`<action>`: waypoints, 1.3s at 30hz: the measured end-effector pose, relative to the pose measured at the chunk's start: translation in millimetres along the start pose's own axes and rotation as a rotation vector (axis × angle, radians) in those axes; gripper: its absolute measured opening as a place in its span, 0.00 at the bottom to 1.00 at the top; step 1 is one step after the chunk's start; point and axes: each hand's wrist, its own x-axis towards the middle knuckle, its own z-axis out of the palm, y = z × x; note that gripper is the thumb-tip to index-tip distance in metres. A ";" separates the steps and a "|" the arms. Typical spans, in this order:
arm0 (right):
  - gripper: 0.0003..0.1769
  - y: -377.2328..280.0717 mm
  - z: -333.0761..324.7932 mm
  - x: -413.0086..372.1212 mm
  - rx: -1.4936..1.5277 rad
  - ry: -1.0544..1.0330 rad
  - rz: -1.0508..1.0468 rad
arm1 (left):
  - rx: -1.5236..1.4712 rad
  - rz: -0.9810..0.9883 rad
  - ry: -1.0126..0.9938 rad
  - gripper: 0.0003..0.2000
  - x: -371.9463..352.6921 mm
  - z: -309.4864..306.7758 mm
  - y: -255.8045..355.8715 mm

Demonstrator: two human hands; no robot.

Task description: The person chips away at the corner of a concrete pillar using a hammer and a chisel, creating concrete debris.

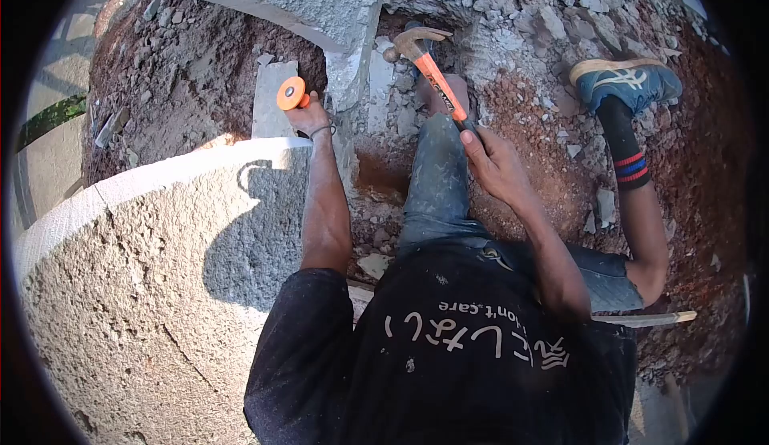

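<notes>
Far left of the left hand: a curved concrete wall (144, 269), rough and sunlit, with the person's shadow on it. Above it is red earth (160, 68) with loose stones.

A flat grey stone (268, 112) lies just left of the left hand, touching the wall's top edge.

The left hand (311, 118) is closed around a chisel (291, 92) with a round orange guard. The guard sits just above the fist. The tip is hidden, so I cannot tell what it touches. A thin band is on the wrist.

Just right of that hand, the broken edge of a thick concrete slab (320, 4) hangs over the pit.

Between the hands there are grey rubble (384, 92) and the person's knee in dusty jeans (436, 181).

The right hand (493, 165) is wrapped tight on the black grip end of a claw hammer (436, 80). Its orange handle slants up-left, and the head is raised over the rubble, near the slab edge and well apart from the chisel.

Right of the right hand are a blue shoe (629, 83) planted on red soil and a black sock (629, 157) with red and blue stripes.

Below and right of the hand, a pale wooden stick (649, 318) lies by the person's hip.
</notes>
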 end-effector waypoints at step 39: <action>0.26 -69.0 1.3 28.3 -0.136 0.003 -0.226 | -0.010 0.121 -0.032 0.20 0.6 -12.1 43.6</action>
